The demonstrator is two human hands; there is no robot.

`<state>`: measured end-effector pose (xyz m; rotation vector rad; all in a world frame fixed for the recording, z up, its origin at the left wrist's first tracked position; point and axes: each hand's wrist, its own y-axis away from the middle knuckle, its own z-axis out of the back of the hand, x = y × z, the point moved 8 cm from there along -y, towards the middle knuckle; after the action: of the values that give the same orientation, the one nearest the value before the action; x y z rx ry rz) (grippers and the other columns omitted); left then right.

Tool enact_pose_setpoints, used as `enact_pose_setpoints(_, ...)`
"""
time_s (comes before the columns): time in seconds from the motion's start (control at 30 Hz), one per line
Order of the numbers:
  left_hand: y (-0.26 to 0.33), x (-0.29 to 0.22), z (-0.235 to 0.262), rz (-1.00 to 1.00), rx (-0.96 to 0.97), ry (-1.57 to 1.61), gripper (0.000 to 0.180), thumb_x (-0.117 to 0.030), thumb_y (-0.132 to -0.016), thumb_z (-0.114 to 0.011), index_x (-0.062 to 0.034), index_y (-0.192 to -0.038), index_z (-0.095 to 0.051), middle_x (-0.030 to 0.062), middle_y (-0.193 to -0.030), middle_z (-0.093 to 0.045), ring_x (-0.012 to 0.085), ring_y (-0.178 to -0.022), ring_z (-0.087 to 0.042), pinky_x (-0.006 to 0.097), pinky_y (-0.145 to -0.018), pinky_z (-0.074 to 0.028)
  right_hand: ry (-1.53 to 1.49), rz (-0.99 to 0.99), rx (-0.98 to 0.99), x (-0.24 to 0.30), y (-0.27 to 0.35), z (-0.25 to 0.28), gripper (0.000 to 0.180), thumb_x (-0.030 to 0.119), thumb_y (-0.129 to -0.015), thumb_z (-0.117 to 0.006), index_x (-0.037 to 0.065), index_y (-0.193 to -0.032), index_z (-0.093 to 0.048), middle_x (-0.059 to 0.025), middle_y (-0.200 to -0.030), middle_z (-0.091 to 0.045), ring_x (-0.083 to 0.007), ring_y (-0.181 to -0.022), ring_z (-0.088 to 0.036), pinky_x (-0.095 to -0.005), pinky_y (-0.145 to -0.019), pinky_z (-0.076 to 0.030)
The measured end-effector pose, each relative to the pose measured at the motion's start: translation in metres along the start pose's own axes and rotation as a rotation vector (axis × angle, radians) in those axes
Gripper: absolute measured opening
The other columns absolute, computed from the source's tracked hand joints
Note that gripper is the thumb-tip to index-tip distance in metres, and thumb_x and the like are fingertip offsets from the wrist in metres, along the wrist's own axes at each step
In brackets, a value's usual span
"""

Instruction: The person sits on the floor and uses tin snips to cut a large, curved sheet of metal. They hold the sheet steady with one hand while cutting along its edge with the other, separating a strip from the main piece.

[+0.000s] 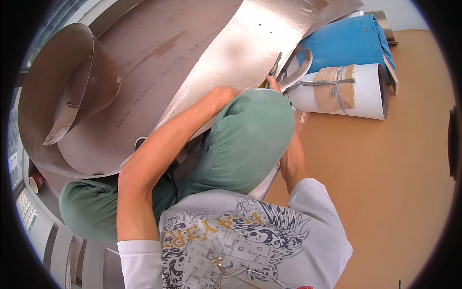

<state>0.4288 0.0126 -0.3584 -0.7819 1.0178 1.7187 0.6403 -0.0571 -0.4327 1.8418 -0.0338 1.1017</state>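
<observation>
A long sheet of shiny metal (231,53) slants across the scene from the top right down to my legs. At its right edge, beyond my raised knee, my right hand (274,84) is closed on tin snips (275,68). Only part of that hand shows; the knee covers the rest, along with most of the handles. A narrow curled metal strip (303,67) bends away just right of the blades. My left hand (225,95) lies at the sheet by the knee, its fingers hidden behind the green trouser leg (255,139).
A large brownish metal sheet (159,72) spreads out at left, its end rolled into a loop (57,72). To the right lie a tied roll (298,98) with a cardboard piece (334,86) and a blue cloth-like bundle (341,43) on tan flooring (375,183). A paper cup (36,183) lies far left.
</observation>
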Motion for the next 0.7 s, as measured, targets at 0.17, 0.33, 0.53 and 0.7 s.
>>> enact_pose_setpoints(0.17,-0.019,-0.023,0.009,-0.143,0.107,-0.28,0.058,-0.048,-0.096,-0.046,-0.0079,-0.137,-0.05,0.0188,-0.138,-0.051,0.0366,-0.12,-0.055,0.049,-0.102,-0.043,0.086,0.0,0.086,-0.021,-0.025,0.001,0.042,0.028,-0.09,-0.056,-0.005,-0.116,-0.061,-0.0167,-0.113,-0.065,-0.0276,-0.099,-0.064,-0.0381,-0.083,-0.053)
enact_pose_setpoints(0.33,-0.098,-0.019,0.017,0.05,-0.085,-0.487,0.09,-0.05,-0.08,-0.063,-0.0128,-0.153,-0.026,0.019,-0.159,-0.02,0.0413,-0.145,-0.021,0.061,-0.114,-0.023,0.14,0.01,0.094,-0.017,-0.041,0.006,0.042,0.027,-0.089,-0.058,-0.006,-0.115,-0.06,-0.0153,-0.111,-0.066,-0.026,-0.094,-0.066,-0.0367,-0.079,-0.054)
enact_pose_setpoints(0.53,-0.128,-0.006,0.001,0.115,-0.103,-0.386,0.095,-0.041,-0.074,-0.066,-0.0104,-0.153,-0.023,0.0179,-0.159,-0.021,0.0442,-0.145,-0.02,0.066,-0.111,-0.025,0.124,0.005,0.055,-0.023,-0.058,0.014,0.031,0.024,-0.091,-0.054,0.0,-0.109,-0.061,-0.0131,-0.101,-0.068,-0.0235,-0.088,-0.066,-0.0357,-0.076,-0.054)
enact_pose_setpoints(0.7,-0.136,-0.017,0.002,0.01,-0.091,-0.366,0.075,-0.033,-0.075,-0.06,-0.0004,-0.14,-0.04,0.024,-0.146,-0.038,0.0455,-0.138,-0.032,0.056,-0.114,-0.028,0.175,0.049,0.019,-0.014,-0.056,0.029,0.03,0.022,-0.086,-0.056,-0.001,-0.106,-0.06,-0.012,-0.098,-0.064,-0.0236,-0.089,-0.062,-0.0369,-0.077,-0.052)
